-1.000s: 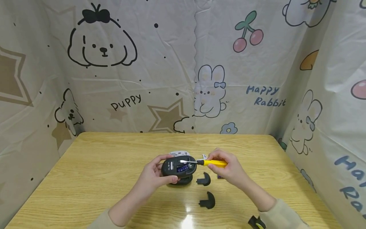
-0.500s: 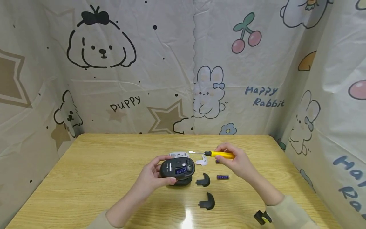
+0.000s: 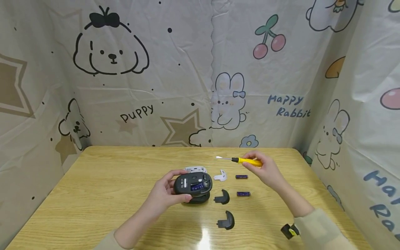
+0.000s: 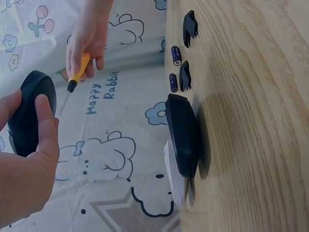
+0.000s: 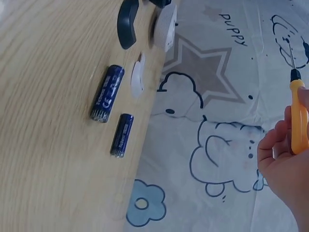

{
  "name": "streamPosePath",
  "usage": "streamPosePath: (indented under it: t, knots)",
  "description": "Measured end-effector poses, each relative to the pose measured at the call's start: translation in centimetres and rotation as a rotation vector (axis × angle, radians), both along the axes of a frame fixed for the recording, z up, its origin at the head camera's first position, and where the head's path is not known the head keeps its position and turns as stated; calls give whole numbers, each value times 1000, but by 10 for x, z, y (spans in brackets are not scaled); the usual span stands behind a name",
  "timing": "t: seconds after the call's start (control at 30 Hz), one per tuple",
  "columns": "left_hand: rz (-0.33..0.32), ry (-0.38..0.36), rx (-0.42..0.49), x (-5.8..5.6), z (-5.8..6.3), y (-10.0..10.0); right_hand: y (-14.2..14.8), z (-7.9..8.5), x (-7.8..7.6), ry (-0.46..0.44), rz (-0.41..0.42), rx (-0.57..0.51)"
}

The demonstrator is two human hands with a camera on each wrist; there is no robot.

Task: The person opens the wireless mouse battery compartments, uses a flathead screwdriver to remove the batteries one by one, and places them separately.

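My left hand (image 3: 162,191) grips a black computer mouse (image 3: 187,184) by its left end, underside facing me. Its battery slot lies uncovered, with a blue battery (image 3: 197,186) inside. In my right hand (image 3: 262,168) is a yellow-handled screwdriver (image 3: 250,161), pinched by the handle, its metal blade pointing left over the back of the table. The blade is apart from the mouse. Below the held mouse, a second black mouse (image 3: 200,199) rests on the table, partly hidden. Behind it a white mouse (image 3: 196,169) shows only in part in the head view.
Right of the mice lie a white battery cover (image 3: 220,176) and two black covers (image 3: 222,197). Two blue batteries (image 5: 107,94) lie further right on the wooden table (image 3: 125,173). A black-and-yellow object (image 3: 289,231) sits by the right sleeve. Printed cloth (image 3: 175,86) encloses the back and sides.
My right hand has drawn the screwdriver away from the battery slot, up and to the right, uncovering the loose batteries and white cover to view. The left hand's hold on the mouse stays much the same.
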State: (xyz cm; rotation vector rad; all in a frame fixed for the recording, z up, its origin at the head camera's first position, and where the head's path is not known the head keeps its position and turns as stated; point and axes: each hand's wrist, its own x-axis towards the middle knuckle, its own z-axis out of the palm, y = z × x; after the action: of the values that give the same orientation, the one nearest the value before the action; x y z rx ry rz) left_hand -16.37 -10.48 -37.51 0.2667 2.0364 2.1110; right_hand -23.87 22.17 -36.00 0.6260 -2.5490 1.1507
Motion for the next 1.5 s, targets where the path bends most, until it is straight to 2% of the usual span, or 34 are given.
streamPosePath:
  t: [0.07,0.23,0.67,0.9,1.3,1.5]
  knots:
    - [-1,1,2,0,0,0,8,-10,-10,-24,-21,-8]
    - [-10,1,5,0,-1,-1,19,-19,-21,-40,-49,-26]
    - [-14,-19,0,0,-3,-2,32,-34,-36,-60,-89,-21]
    - [-3,-26,-19,-1,-4,-3,40,-47,-46,-60,-104,-20]
    - [-17,-16,-20,-1,-4,-3,50,-69,-61,-157,-172,15]
    - [-6,-42,-25,-1,-5,-3,55,-76,-67,-182,-209,50]
